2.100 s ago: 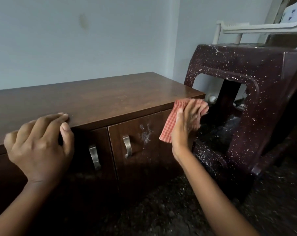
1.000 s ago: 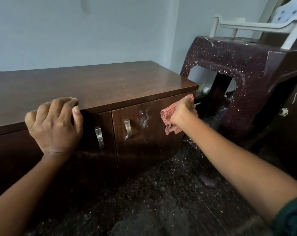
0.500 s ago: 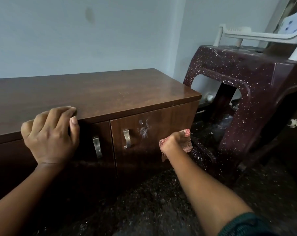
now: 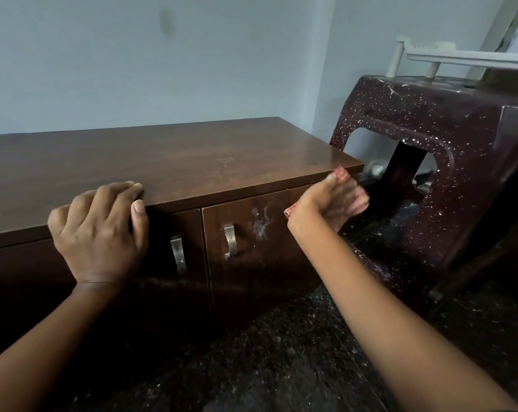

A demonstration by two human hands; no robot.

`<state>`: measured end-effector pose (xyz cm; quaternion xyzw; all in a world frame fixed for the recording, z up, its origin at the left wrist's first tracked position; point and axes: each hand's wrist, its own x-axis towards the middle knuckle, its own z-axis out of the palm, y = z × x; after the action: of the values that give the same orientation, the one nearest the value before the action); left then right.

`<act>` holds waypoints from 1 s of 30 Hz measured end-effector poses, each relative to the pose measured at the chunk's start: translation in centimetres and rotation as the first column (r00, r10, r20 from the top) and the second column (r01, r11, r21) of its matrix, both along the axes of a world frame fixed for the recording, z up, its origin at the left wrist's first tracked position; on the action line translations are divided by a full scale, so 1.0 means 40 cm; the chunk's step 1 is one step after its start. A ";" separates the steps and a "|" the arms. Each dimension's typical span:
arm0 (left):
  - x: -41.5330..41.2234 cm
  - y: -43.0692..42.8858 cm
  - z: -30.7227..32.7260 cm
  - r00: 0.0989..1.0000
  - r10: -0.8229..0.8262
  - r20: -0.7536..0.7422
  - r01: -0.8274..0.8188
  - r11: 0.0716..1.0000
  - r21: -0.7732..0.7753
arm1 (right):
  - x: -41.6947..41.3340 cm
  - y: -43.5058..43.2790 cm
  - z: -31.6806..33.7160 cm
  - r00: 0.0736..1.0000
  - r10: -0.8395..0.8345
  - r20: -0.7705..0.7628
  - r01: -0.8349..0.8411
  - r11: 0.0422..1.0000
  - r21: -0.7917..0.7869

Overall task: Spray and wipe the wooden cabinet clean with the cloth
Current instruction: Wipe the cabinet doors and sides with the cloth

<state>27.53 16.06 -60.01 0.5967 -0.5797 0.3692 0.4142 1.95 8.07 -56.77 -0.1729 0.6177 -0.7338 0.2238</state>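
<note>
**Cloth at the cabinet's right door, smear not yet wiped**

The right hand (image 4: 329, 203) clasps the cloth (image 4: 339, 173), a red checked rag. Only two bits of it show, one above the fingers and one at the heel of the hand. The hand is blurred, so the cloth seems to be bunched in the palm, though how the fingers lie on it cannot be told. The grip is at the upper right corner of the right door (image 4: 266, 263), just under the overhanging top of the cabinet (image 4: 162, 162).

The left hand (image 4: 100, 230) holds the front edge of that top, well to the left of the grip, with fingertips on the top face and thumb on the front.

The cloth looks thin, soft and light. It will fold into any shape and has no stiffness of its own, so it probably wipes best wadded under flat fingers with pressure coming from the palm. A loose corner could catch on a handle (image 4: 230, 241).

The cabinet is low, dark brown and wood-grained, with a smooth, slightly glossy top and two metal pulls. It looks rigid and heavy, and with the left hand bracing it, it should not shift under wiping.

A white dried smear (image 4: 259, 223) sits on the door just left of the grip, between it and the nearer handle. It probably needs firmer rubbing. No spray bottle is in view.

Just right of the grip stands a maroon speckled stool (image 4: 466, 162), close enough to limit strokes that way.
</note>
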 end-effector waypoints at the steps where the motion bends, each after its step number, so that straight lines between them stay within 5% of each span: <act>1: -0.002 -0.003 0.000 1.000 0.012 0.006 -0.012 1.000 -0.006 | 0.014 0.002 0.007 0.999 0.046 -0.019 -0.046 0.999 0.001; 4: -0.008 0.002 0.008 1.000 0.011 0.011 -0.011 1.000 0.019 | 0.082 0.023 -0.040 0.924 0.151 -0.353 -0.152 0.988 0.023; 7: -0.004 -0.002 0.002 1.000 0.002 0.011 -0.003 1.000 0.022 | 0.089 0.075 -0.158 0.674 0.259 -0.692 -0.387 0.922 -0.031; 9: 0.001 -0.007 -0.008 1.000 -0.026 -0.002 0.026 0.999 0.025 | 0.054 0.079 -0.205 0.576 0.306 -0.758 -0.502 0.864 -0.033; 11: 0.007 -0.015 -0.015 0.998 -0.057 -0.010 0.057 0.996 0.061 | 0.012 0.058 -0.217 0.513 0.262 -0.817 -0.442 0.897 0.010; 14: 0.021 -0.032 -0.015 0.996 -0.082 -0.046 0.087 0.991 0.103 | -0.061 0.009 -0.207 0.543 0.204 -0.815 -0.279 0.959 0.054; 21: 0.019 -0.026 -0.017 0.995 -0.091 -0.047 0.092 0.995 0.028 | -0.111 -0.044 -0.358 0.907 0.288 -0.308 -0.230 0.950 0.212; 26: 0.019 -0.031 -0.015 0.997 -0.075 -0.018 0.076 0.997 0.014 | -0.110 -0.053 -0.597 0.918 0.384 0.101 -0.396 0.862 0.317; 30: 0.016 -0.025 -0.011 0.996 -0.086 -0.008 0.086 0.996 0.009 | -0.085 -0.024 -0.643 0.751 0.358 0.555 -0.515 0.843 0.154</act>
<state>28.16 15.08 -60.45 0.5746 -0.6050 0.3462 0.4290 -1.46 7.11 -82.51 -0.0799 0.5813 -0.5773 0.5678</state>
